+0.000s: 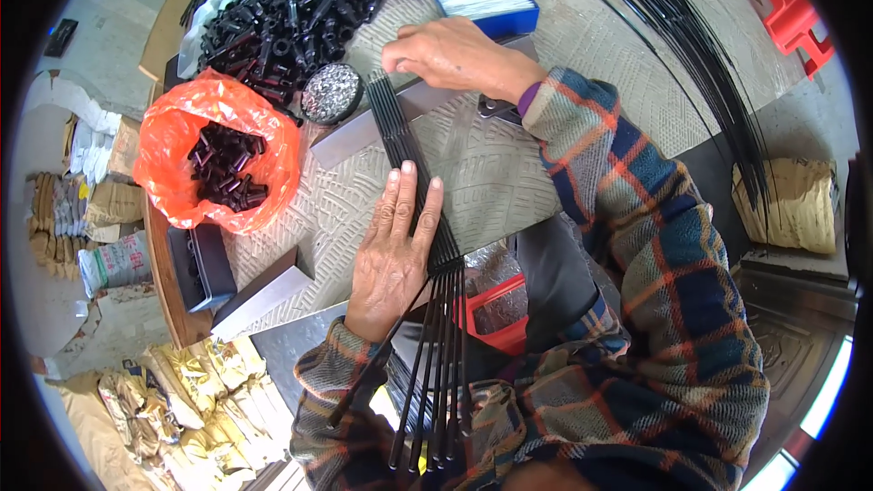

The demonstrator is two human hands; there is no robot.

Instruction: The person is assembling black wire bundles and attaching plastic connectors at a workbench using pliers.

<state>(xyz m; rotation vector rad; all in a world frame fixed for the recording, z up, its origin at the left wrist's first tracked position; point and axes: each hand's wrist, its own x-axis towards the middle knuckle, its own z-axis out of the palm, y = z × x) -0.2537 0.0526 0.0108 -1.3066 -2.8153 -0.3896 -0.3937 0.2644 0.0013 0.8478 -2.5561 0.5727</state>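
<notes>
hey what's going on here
A person's left hand rests open on a row of long, thin black rods, which fan out past the near table edge. The right hand is by their far ends, its fingers curled; whether they pinch anything is unclear. Around them are a round dark tin of silvery bits, a blue rectangular box of white sticks and an orange plastic bag of small dark parts.

The patterned table (591,27) carried black parts (291,14), an orange bag (164,150), a round tin (342,118), a blue box (515,24) and metal bars (264,298); loose rods (677,36) lay to the right, and a rod bundle (391,116) overhung the near edge.
</notes>
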